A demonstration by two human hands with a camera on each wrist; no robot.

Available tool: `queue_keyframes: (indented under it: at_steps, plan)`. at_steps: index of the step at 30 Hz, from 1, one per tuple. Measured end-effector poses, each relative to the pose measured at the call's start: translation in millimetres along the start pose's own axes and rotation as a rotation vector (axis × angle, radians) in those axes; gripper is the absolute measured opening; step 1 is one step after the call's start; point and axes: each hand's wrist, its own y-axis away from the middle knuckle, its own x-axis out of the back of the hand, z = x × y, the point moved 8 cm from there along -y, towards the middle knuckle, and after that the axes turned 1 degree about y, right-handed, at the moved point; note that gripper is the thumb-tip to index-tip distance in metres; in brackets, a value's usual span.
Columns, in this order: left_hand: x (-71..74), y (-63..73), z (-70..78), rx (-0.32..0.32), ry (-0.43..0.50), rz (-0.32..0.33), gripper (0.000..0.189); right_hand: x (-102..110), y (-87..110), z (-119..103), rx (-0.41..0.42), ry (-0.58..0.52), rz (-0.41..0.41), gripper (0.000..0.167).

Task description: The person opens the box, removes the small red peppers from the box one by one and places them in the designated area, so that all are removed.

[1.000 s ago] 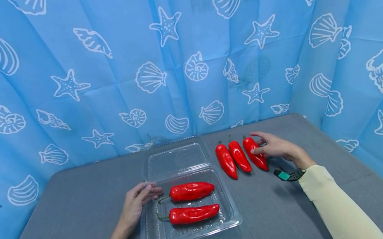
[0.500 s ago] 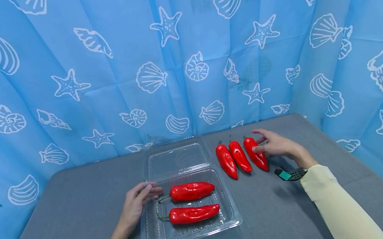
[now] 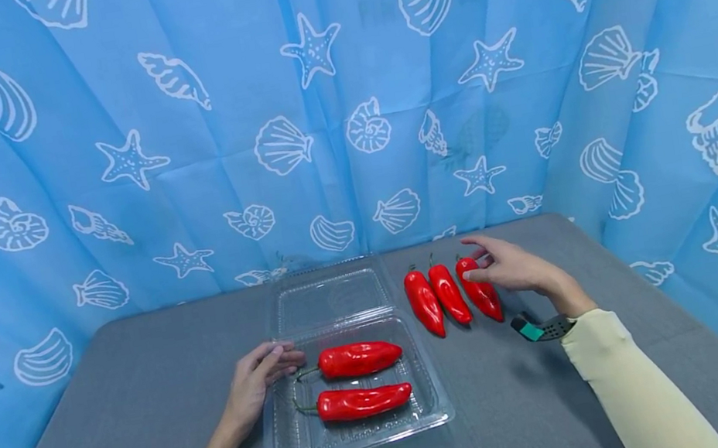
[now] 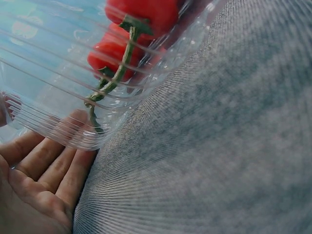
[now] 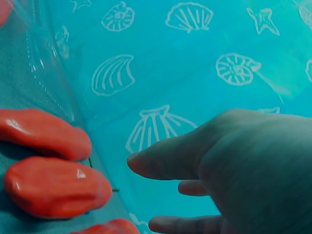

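Note:
My left hand [image 3: 254, 385] rests at the left side of a clear plastic clamshell box [image 3: 438, 391]. Its fingers [image 4: 58, 168] are extended, their tips partly seen through the ribbed plastic in the left wrist view. Two red peppers [image 3: 359, 359] with green stems lie side by side in the box. To the right, three more red peppers stand in a row on the cloth: left [image 3: 424, 304], middle [image 3: 449, 294] and right [image 3: 480, 291]. Over the right one, near its stem end, is my right hand [image 3: 513, 264], thumb and fingers spread with nothing held.
The box's clear lid [image 3: 332, 299] lies folded back behind it. A grey cloth [image 3: 166, 388] covers the table. Blue curtains [image 3: 211, 138] with white shells and starfish hang along the back and right. Black bands [image 3: 548, 327] circle both wrists.
My right hand has shifted slightly toward the right pepper's stem end, its thumb moving up and to the left. The left hand, the box and the peppers stay where they were.

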Motion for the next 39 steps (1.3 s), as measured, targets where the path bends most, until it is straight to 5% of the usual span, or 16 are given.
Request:
queue_keyframes:
  at_steps: [16, 34, 39]
  plan:
    - [-2.2, 1.3, 5.6, 0.001, 0.012, -0.006, 0.043, -19, 6.3, -43, 0.153, 0.076, -0.007, 0.069]
    - [-0.9, -0.7, -0.4, 0.011, 0.02, -0.004, 0.042, -52, 11.6, -72, 0.237, -0.025, -0.102, 0.072]
    - [-2.0, 0.5, 1.8, 0.001, 0.031, -0.018, 0.042, -63, 14.2, -85, 0.317, -0.012, -0.109, 0.07]
